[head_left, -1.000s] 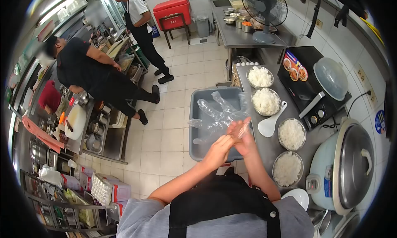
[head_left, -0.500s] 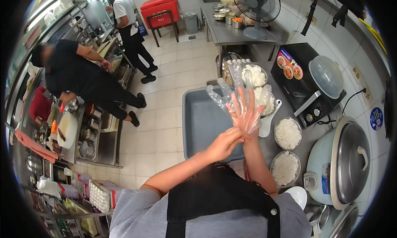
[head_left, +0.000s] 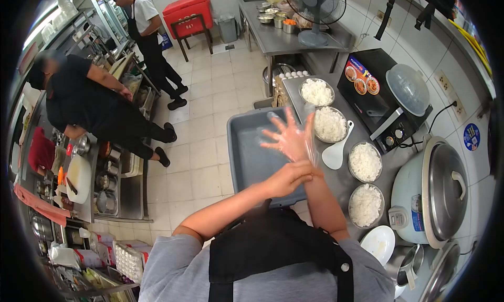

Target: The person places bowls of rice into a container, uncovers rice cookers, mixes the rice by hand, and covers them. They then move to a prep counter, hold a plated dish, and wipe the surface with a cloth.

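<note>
My right hand wears a clear plastic glove, its fingers spread wide above the grey tub. My left hand is bare and wrapped round the right wrist, where the glove's cuff is; the cuff itself is mostly hidden under the fingers. Just right of the gloved hand, a bowl of rice stands on the steel counter, with a white rice paddle beside it. Several such bowls form a row there, including a farther rice bowl and a nearer rice bowl.
To the right stand a large rice cooker and a black microwave. A white plate lies near my right side. Beyond are a fan and eggs. Two people in dark clothes stand along the left counter.
My gloved right hand has turned and tilted left, with the loose plastic drawn closer over the fingers. My left hand stays at the wrist. The view has shifted slightly.
</note>
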### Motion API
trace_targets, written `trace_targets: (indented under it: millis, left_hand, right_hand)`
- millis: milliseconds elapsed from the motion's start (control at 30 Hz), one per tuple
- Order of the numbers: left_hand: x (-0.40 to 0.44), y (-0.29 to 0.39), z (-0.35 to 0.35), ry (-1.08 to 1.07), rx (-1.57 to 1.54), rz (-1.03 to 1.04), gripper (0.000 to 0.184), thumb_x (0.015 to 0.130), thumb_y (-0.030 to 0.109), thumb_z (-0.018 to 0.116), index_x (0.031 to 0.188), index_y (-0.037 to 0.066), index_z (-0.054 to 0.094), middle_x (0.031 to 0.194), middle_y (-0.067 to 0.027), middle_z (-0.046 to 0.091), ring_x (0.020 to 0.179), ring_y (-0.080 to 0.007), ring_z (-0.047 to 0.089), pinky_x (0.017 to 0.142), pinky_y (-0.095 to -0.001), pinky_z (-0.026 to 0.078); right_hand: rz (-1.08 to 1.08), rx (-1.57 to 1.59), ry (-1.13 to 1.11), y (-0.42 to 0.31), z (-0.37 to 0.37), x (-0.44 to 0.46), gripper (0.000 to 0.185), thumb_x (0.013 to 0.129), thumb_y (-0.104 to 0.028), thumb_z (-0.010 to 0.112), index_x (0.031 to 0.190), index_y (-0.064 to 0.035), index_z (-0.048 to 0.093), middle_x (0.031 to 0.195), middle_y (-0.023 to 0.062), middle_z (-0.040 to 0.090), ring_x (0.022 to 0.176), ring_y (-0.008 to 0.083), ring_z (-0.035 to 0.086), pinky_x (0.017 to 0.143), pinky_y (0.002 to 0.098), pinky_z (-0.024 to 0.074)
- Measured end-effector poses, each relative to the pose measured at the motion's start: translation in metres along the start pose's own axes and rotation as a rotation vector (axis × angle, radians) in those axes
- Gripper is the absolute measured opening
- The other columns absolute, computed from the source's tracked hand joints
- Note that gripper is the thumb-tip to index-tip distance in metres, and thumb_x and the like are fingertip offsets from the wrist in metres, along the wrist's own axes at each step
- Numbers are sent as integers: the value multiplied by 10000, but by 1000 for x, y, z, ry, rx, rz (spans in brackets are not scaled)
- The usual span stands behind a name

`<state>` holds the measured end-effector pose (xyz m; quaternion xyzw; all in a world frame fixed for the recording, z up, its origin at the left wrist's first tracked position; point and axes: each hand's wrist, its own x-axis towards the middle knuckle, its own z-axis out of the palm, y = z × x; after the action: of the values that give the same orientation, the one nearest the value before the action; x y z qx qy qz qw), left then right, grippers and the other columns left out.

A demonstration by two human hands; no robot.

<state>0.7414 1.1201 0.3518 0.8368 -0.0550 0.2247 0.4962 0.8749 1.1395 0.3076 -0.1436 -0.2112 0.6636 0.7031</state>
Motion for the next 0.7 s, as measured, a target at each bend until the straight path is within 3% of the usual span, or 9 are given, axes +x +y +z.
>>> trace_targets:
  millis: [33, 100, 167, 300, 333, 433, 500, 633, 700]
  left_hand:
    - [-2, -2, 5, 4, -46, -25, 257, 883, 4, 545, 1125, 44, 623, 928, -120, 569, 871, -265, 571, 785, -352, 459]
    - [-5, -2, 6, 5, -95, -49, 254, 882, 0, 543, 1117, 41, 628, 921, -119, 558, 874, -267, 566, 784, -351, 455]
    - [-8, 0, 4, -41, -128, -104, 317, 829, -85, 499, 1098, 26, 626, 908, -127, 543, 859, -303, 556, 791, -355, 447]
    - [-25, -7, 7, -103, -205, -106, 326, 813, -84, 511, 1100, 23, 622, 942, -135, 549, 906, -311, 563, 827, -368, 449]
    - [-24, -9, 5, -143, -205, -58, 340, 811, -87, 508, 1113, 26, 614, 961, -140, 553, 928, -315, 565, 839, -374, 452]
    - [-29, -20, 2, -211, -92, 11, 355, 819, -86, 500, 1140, 32, 596, 1012, -143, 565, 977, -326, 564, 867, -383, 456]
    - [-39, -24, -2, -242, 17, 16, 357, 829, -82, 496, 1155, 34, 585, 1045, -141, 573, 1004, -332, 562, 882, -387, 456]
    - [-75, -33, -24, 50, -9, -247, 328, 870, -21, 522, 1181, 57, 591, 1117, -109, 595, 1024, -276, 587, 883, -352, 472]
    - [-101, -39, -36, 158, -43, -358, 305, 884, 7, 536, 1174, 65, 608, 1132, -95, 610, 1028, -245, 599, 886, -334, 477]
  right_hand:
    - [143, 178, -185, 8, -7, 2, 844, 780, -831, 301, 1485, -407, 113, 1562, 39, 67, 1349, 451, 232, 983, 675, 304]
    - [254, 106, -191, 33, -5, 3, 839, 776, -830, 306, 1480, -422, 101, 1562, 53, 37, 1352, 470, 192, 993, 693, 276]
    - [254, -269, 106, 47, 3, -2, 819, 796, -811, 307, 1479, -434, 60, 1567, 66, 23, 1382, 471, 105, 987, 707, 273]
    - [-290, -11, 259, 22, -10, -20, 876, 883, -668, 406, 1507, -257, -53, 1567, 104, -10, 1415, 439, 5, 1025, 686, 263]
    - [-237, 106, 443, 18, -8, -29, 888, 905, -561, 482, 1502, -135, -18, 1528, 171, 90, 1381, 433, 178, 1047, 630, 304]
    - [-404, 244, 802, 14, -53, -47, 832, 909, -480, 540, 1503, -161, 54, 1511, 214, 78, 1350, 414, 269, 1030, 561, 382]
    - [-604, -54, 936, -4, -84, -53, 655, 943, -348, 519, 1447, -72, 206, 1444, 252, 228, 1226, 375, 452, 929, 450, 507]
    - [-534, -105, 866, -37, -163, -56, 508, 938, -224, 500, 1329, 52, 329, 1258, 282, 450, 1074, 357, 565, 864, 422, 546]
    - [-591, -298, 1080, -33, -179, -48, 427, 923, -131, 458, 1290, 67, 367, 1146, 247, 540, 973, 339, 603, 764, 375, 578]
